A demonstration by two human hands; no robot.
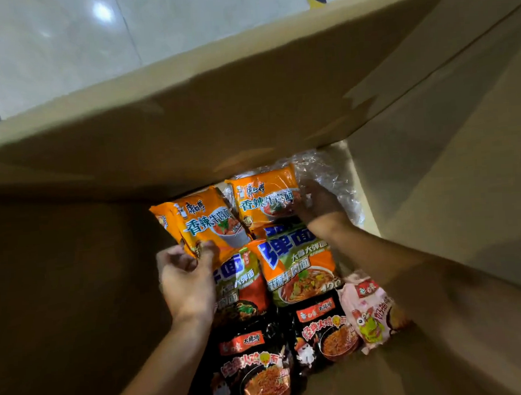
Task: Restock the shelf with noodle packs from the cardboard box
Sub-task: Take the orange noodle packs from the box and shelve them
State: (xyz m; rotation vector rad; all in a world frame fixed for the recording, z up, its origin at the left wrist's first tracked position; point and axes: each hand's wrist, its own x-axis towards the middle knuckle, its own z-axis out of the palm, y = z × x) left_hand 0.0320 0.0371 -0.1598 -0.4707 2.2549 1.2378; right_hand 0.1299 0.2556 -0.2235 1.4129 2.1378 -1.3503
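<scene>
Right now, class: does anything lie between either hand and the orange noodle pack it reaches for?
No. The left hand already pinches the lower edge of the left orange noodle pack; the right hand rests on the right orange noodle pack. The cardboard box is open above them.

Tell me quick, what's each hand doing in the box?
Left hand: grips the lower edge of an orange noodle pack.
Right hand: on the second orange pack, fingers over its right edge; grip cannot be told.
</scene>
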